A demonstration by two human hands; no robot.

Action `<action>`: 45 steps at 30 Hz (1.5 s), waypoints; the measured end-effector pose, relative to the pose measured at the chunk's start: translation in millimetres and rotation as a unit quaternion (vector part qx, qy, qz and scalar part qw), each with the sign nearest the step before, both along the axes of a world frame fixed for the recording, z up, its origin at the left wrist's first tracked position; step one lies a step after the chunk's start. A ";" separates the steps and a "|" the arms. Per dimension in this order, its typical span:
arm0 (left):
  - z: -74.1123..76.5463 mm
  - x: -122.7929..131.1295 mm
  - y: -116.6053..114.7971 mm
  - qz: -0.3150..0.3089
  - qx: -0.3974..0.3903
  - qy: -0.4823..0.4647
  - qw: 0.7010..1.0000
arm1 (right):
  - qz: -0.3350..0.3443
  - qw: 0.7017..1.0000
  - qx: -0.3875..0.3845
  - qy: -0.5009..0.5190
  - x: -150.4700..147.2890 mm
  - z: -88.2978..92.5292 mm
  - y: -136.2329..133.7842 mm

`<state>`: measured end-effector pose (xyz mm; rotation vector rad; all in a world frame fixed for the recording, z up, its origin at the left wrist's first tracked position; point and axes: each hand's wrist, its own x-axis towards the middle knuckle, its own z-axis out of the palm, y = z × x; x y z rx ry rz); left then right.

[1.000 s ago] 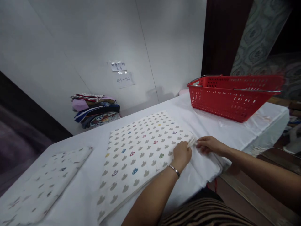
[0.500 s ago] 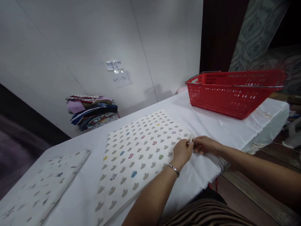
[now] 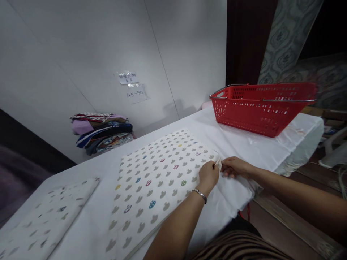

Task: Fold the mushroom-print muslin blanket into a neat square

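Observation:
A folded white cloth (image 3: 162, 180), printed with grey mouse-head shapes and a few coloured ones, lies flat on the white-covered table (image 3: 241, 144). At its right corner my left hand (image 3: 209, 176) is closed, pinching the fabric's edge. My right hand (image 3: 234, 167) is closed beside it, its fingertips at the same raised corner, where several thin layers show between the two hands. The palm sides and some fingertips are hidden. A bracelet (image 3: 200, 195) circles my left wrist.
Another folded printed cloth (image 3: 54, 216) lies at the left. A stack of folded clothes (image 3: 103, 131) sits against the wall. The red basket (image 3: 252, 112) stands at the table's far right. Paper labels (image 3: 135, 93) are on the wall.
The view has shifted slightly, so most things appear a little further left. At the corner, the pinched layers now show more, fanned out between my hands.

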<state>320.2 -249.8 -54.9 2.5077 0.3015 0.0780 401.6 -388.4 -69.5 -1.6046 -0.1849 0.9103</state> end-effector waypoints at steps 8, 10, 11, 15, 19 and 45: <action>1.7 1.5 -0.8 -0.009 0.026 -0.001 1.000 | -0.003 1.000 -0.008 -0.008 -1.3 3.1 2.5; 2.3 1.7 -1.6 -0.006 0.029 0.006 1.000 | 0.002 1.000 -0.006 -0.010 -1.6 3.7 2.7; 2.4 1.7 -2.1 -0.005 0.030 0.008 1.000 | 0.007 1.000 -0.006 -0.012 -1.6 4.0 3.0; 2.2 1.9 -3.3 -0.019 0.032 0.009 0.999 | 0.020 0.999 -0.015 -0.024 -2.5 6.3 5.4; 8.1 2.3 1.9 -0.034 0.057 -0.016 0.998 | 0.006 0.999 -0.017 -0.029 -4.2 6.6 5.0; 20.7 -6.1 -17.2 -0.070 0.179 0.005 0.981 | 0.023 0.996 0.067 -0.048 -5.1 3.9 -5.3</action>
